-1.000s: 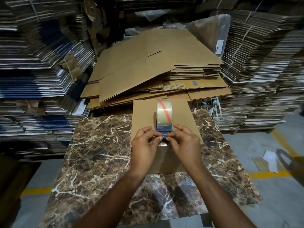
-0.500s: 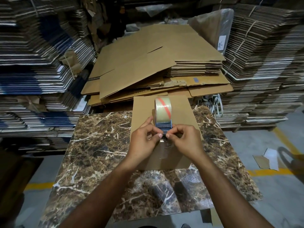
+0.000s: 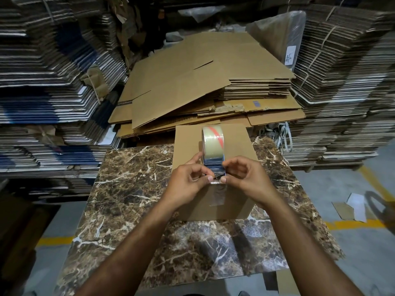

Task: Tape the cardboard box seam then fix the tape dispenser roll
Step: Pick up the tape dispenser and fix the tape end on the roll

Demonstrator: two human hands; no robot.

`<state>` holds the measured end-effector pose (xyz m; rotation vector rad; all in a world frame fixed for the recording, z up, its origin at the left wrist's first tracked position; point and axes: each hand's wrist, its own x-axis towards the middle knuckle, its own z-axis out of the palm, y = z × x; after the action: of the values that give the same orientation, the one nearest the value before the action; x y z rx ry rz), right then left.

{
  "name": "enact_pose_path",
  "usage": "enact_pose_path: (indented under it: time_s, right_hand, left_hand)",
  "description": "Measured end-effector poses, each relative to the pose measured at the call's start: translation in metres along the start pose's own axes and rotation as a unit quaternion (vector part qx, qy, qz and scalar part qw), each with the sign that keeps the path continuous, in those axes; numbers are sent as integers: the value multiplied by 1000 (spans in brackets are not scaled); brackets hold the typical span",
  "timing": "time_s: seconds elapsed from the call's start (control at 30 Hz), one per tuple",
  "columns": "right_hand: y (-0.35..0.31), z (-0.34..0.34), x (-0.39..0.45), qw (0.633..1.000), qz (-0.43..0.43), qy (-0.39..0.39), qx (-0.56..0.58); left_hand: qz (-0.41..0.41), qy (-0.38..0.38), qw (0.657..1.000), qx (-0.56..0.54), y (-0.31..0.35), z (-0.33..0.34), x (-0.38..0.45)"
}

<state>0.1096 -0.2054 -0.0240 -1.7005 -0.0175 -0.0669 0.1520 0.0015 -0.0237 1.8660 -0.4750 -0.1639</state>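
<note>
Little has shifted since earlier: the cardboard box (image 3: pixel 213 174) sits on the marble table (image 3: pixel 132 189), tape dispenser (image 3: pixel 213 150) on top. Left hand (image 3: pixel 188 182) and right hand (image 3: pixel 245 178) pinch, apparently, its loose tape end; pull evenly, keeping it flat.

A packaging warehouse: bundled flat cardboard stacks (image 3: pixel 49 67) tower all around, yellow floor line (image 3: pixel 352 224) marking concrete.

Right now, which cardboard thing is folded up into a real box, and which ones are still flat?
Only the cardboard box on the marble table, under both hands, is folded up. The brown cardboard sheets piled behind it lie flat.
</note>
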Motion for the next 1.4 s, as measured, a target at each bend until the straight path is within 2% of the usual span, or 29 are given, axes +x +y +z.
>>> enact_pose_path:
  time_s: [0.07, 0.23, 0.33, 0.5, 0.63, 0.73, 0.9, 1.07, 1.2, 1.4]
  right_hand:
    - [1, 1, -3, 1000, -8, 5, 10]
    - [4, 6, -7, 993, -26, 56, -99]
    - [10, 4, -8, 994, -20, 65, -80]
    - [16, 6, -9, 996, -16, 57, -70]
    - [20, 6, -9, 996, -14, 61, -71]
    - [19, 7, -7, 995, -21, 55, -74]
    - [11, 5, -7, 994, -37, 30, -96]
    - [10, 1, -4, 990, -42, -7, -131]
    - [11, 1, -5, 991, -44, 2, -123]
    - [18, 13, -7, 993, -26, 89, -71]
  left_hand:
    - [-2, -3, 1000, -5, 0, 1, -1]
    - [-2, -2, 1000, -21, 3, 1, -4]
    - [-8, -3, 996, -93, 5, 5, -9]
    - [-15, 34, 985, -169, 1, 7, -13]
    - [-38, 83, 989, -119, 6, 16, -14]
    - [-25, 101, 991, -83, 7, 18, -15]
    - [-15, 72, 997, 31, 10, 13, -12]
    - [3, 47, 994, 96, 20, 10, -8]
    - [-3, 63, 995, 77, 13, 11, -6]
    - [-31, 137, 990, 17, 9, 19, -11]
